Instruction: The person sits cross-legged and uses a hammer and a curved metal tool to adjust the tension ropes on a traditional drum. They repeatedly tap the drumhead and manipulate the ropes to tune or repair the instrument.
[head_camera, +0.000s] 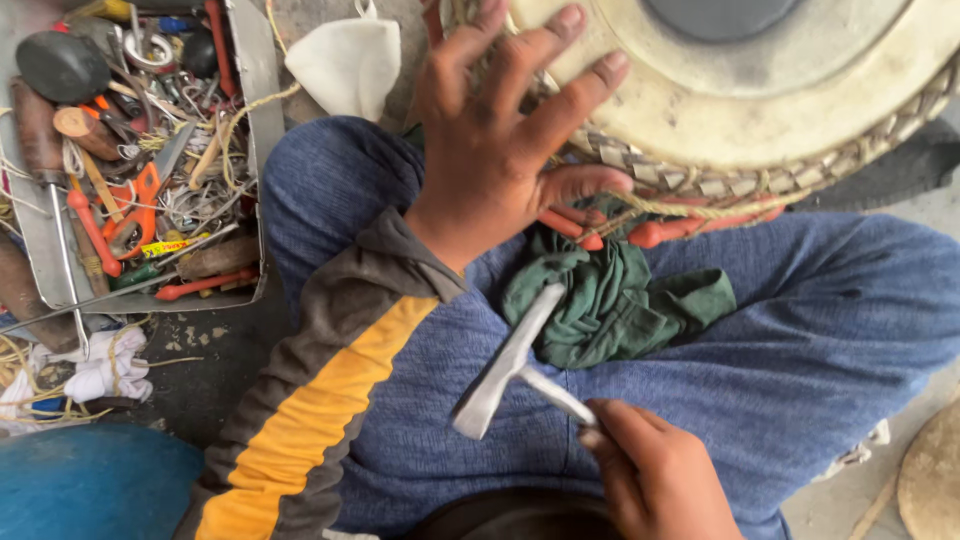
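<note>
Right now the left hand (500, 140) lies flat w/ fingers spread on the rim of a drum (760, 95), palm over the woven strap braid (700, 180) that rings the pale drumhead; it presses, grips nothing. Right hand (655, 470), bottom centre, has its fingers closed round the handle of a small metal hammer (505, 365), head slightly blurred, held above the lap, apart from the drum. Drum rests tilted on the person's blue-trousered legs (800, 330), a crumpled green cloth (610, 300) just under its edge & orange-red cords (670, 228) showing beneath the braid. Left sleeve (320, 400) is grey w/ a yellow stripe. At far left, a metal tray (262, 90) crammed w/ tools: orange-handled pliers (135, 215), screwdrivers, twine. White cloth (350, 60) lies near the tray's top corner.
</note>
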